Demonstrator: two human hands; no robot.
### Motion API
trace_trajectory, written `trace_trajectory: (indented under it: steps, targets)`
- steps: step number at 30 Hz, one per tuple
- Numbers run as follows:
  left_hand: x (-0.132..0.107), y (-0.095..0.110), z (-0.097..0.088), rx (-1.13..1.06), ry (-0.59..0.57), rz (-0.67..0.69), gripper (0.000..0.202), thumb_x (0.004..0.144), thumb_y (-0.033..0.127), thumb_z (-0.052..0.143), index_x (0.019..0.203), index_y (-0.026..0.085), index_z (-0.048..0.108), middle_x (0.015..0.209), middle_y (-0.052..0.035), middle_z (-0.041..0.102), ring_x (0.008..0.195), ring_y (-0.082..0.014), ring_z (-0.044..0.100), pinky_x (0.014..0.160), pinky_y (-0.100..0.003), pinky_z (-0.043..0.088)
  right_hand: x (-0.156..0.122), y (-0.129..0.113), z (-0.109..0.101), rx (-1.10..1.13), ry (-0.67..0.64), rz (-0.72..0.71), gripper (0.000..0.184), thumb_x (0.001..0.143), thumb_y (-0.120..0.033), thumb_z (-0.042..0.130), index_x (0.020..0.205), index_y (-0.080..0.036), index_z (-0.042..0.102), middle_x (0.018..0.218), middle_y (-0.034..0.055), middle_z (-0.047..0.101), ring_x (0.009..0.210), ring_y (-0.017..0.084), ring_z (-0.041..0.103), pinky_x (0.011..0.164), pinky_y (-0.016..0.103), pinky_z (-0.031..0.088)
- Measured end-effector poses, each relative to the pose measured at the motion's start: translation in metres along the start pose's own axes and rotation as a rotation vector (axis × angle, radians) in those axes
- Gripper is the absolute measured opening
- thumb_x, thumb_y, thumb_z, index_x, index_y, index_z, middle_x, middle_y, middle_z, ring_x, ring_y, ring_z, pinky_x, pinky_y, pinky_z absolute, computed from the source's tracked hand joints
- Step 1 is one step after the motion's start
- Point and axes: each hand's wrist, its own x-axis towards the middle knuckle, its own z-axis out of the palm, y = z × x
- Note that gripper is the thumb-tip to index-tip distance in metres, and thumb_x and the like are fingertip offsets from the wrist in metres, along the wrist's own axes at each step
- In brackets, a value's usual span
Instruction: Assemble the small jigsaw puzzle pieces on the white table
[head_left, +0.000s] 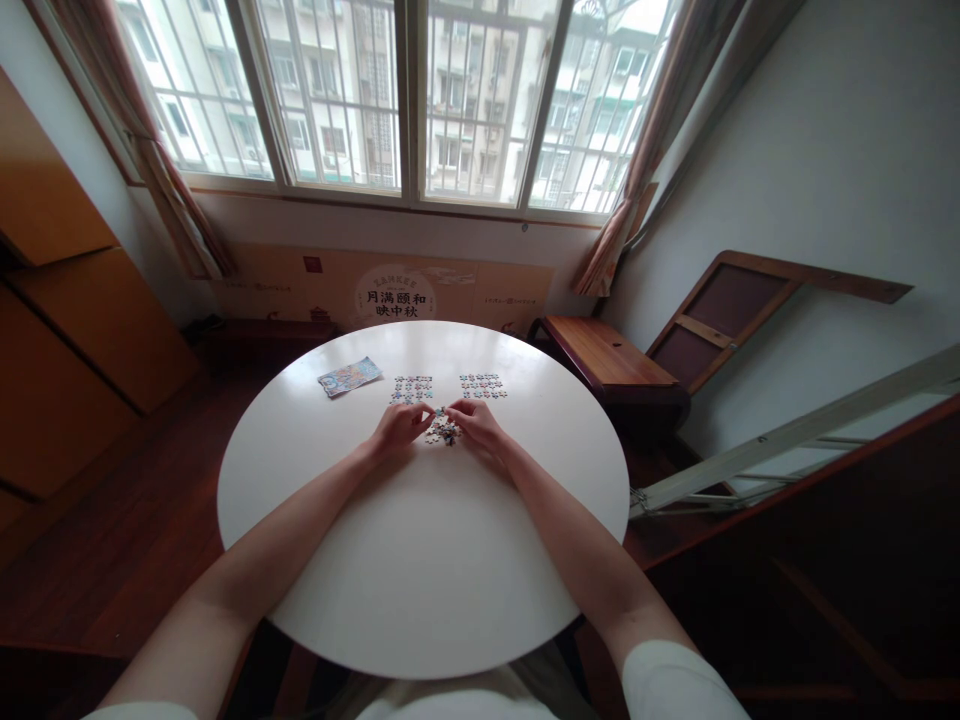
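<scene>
My left hand (400, 427) and my right hand (477, 425) meet at the middle of the round white table (420, 560). Both pinch at a small cluster of joined jigsaw pieces (441, 433) lying between the fingertips. Which single piece each finger holds is too small to see. Just beyond the hands, two groups of loose puzzle pieces are laid out in rows, one on the left (412, 389) and one on the right (482, 386). A colourful printed card (349, 377) lies further left on the table.
A large barred window (405, 100) fills the far wall, with curtains at both sides. A low wooden bench (607, 360) stands right of the table. Wooden cabinets (67, 330) line the left wall. A folded wooden frame (735, 310) leans on the right wall.
</scene>
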Motion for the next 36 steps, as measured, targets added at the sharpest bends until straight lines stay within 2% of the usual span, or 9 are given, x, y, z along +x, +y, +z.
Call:
trace_trajectory:
  steps: [23, 36]
  targets:
    - [-0.0002, -0.0012, 0.0, 0.019, -0.005, 0.018, 0.022, 0.083, 0.034, 0.051, 0.085, 0.02, 0.069, 0.05, 0.0047, 0.054, 0.046, -0.0061, 0.046, 0.052, -0.018, 0.032, -0.0002, -0.001, -0.0003, 0.008, -0.007, 0.003, 0.035, 0.068, -0.046, 0.064, 0.073, -0.011, 0.065, 0.059, 0.0017, 0.058, 0.05, 0.008, 0.042, 0.047, 0.022, 0.031]
    - [-0.0003, -0.0017, -0.0004, 0.001, 0.015, 0.012, 0.026, 0.084, 0.04, 0.051, 0.085, 0.021, 0.07, 0.048, 0.0053, 0.052, 0.044, -0.0053, 0.041, 0.05, -0.018, 0.03, 0.0017, 0.0042, 0.0001, 0.038, -0.01, 0.006, 0.033, 0.068, -0.043, 0.064, 0.072, -0.011, 0.064, 0.058, 0.0009, 0.058, 0.048, 0.008, 0.041, 0.046, 0.022, 0.029]
